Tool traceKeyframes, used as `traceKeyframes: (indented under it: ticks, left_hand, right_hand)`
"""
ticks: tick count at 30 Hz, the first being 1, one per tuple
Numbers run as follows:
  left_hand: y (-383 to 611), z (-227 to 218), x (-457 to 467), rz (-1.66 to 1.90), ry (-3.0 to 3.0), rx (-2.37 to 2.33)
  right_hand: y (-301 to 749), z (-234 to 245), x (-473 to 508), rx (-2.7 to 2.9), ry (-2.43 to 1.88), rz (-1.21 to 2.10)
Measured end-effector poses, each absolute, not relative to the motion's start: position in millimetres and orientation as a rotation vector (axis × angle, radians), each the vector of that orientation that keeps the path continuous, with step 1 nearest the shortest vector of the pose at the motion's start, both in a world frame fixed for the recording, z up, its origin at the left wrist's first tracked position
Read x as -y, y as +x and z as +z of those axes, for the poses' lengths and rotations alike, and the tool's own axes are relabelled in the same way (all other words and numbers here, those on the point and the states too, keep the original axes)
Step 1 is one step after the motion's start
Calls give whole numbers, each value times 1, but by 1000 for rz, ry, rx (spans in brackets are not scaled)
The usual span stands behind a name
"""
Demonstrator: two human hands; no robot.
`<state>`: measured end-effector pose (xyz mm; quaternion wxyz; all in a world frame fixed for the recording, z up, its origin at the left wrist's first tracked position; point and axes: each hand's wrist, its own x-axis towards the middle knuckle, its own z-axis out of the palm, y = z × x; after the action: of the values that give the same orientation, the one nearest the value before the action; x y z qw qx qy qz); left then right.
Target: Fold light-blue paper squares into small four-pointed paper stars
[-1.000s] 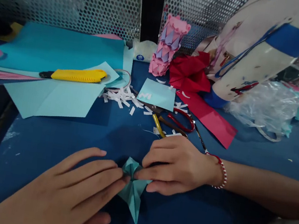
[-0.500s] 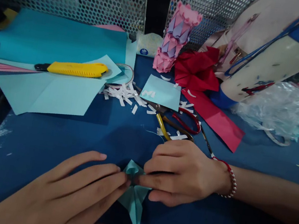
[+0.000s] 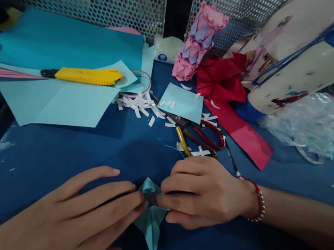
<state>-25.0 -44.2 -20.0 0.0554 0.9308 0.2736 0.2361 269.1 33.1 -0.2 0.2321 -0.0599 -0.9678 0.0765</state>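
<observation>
A piece of light teal origami paper (image 3: 152,226), folded with a long point toward me, lies on the blue tabletop. My left hand (image 3: 86,213) reaches in from the left with fingers stretched out; its fingertips press the paper's middle, while its thumb is off to the side below. From the right comes my right hand (image 3: 206,194), its fingers curled and its index fingertip and thumb on the paper's right side. A beaded bracelet (image 3: 260,205) circles the right wrist. Both hands' fingertips hide the paper's centre fold.
Scissors (image 3: 183,123) and white paper scraps (image 3: 140,104) lie beyond my hands, near a small pale-blue square (image 3: 181,102). A yellow box cutter (image 3: 89,74) rests on blue sheets (image 3: 66,41). Toward the back right are a red paper flower (image 3: 223,79) and a bottle (image 3: 308,75).
The view has shifted very slightly. Both hands stay on the folded paper in nearly the same pose.
</observation>
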Motion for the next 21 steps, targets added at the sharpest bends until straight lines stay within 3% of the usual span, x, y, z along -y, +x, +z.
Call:
traceKeyframes:
  ticks: [21]
  left_hand:
    - [-27, -18, 45, 798, 2838, -791]
  right_hand:
    - [269, -1, -32, 2602, -63, 79]
